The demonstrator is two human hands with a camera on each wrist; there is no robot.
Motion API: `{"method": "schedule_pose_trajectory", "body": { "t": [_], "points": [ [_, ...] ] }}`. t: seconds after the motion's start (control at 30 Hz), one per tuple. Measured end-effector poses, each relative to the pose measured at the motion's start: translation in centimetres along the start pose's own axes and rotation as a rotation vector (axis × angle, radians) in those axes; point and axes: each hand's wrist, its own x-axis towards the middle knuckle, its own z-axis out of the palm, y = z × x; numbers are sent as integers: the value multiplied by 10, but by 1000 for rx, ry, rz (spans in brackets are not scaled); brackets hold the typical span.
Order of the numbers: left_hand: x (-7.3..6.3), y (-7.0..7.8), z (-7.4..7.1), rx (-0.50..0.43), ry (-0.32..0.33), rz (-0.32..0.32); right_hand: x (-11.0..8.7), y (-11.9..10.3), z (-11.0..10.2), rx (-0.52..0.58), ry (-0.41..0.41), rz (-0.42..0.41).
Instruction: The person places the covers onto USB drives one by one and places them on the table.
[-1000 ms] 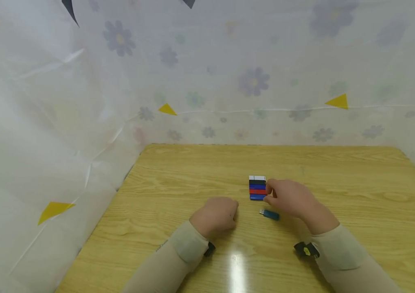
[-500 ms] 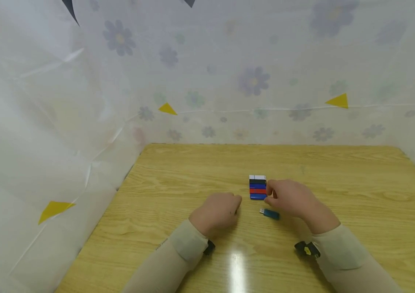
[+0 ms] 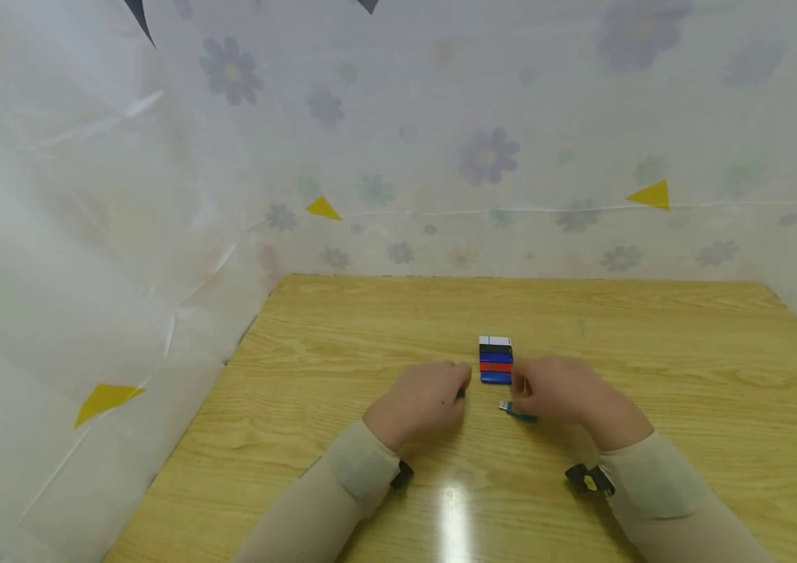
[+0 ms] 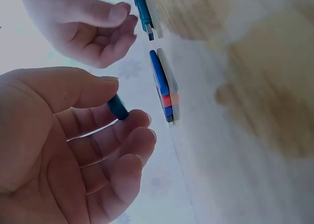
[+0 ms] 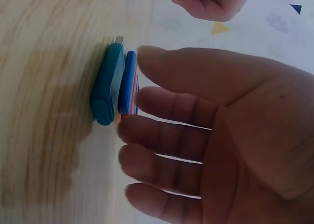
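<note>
A teal USB stick [image 3: 521,414] lies on the table with its metal plug bare and pointing left in the head view. My left hand [image 3: 421,397] pinches a small teal cap [image 4: 117,107] between thumb and forefinger, left of the stick. The fingers of my right hand [image 5: 186,116] are extended and hold nothing. From above, that hand [image 3: 554,387] partly covers the USB stick's far side. Just beyond is a tight row of several flat capped sticks [image 3: 496,360] in white, black, blue and red, with a blue one [image 4: 159,71] nearest me.
The wood-grain table [image 3: 342,328] reaches back to a flower-patterned sheet [image 3: 398,156] hung as a wall. Another pale sheet [image 3: 123,258] closes off the left side. Yellow triangles [image 3: 649,195] mark the sheets. Each wrist wears a dark band [image 3: 590,479].
My left hand has moved forward and right, and the teal cap now shows at its fingertips. My right hand has come slightly nearer, from beside the row to over the USB stick.
</note>
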Motion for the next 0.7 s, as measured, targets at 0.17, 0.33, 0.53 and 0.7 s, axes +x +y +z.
{"method": "schedule_pose_trajectory", "body": {
  "t": [0.17,0.33,0.53,0.7],
  "points": [
    [0,2,-1,14,2,-5,-2,-1,3,22,-53,-10],
    [0,1,-2,24,2,7,-1,2,7,25,-50,-28],
    [1,1,-3,25,-6,10,1,4,11,2,-49,-26],
    [2,2,-3,26,-12,0,2,1,10,-5,-64,-30]
  ]
}}
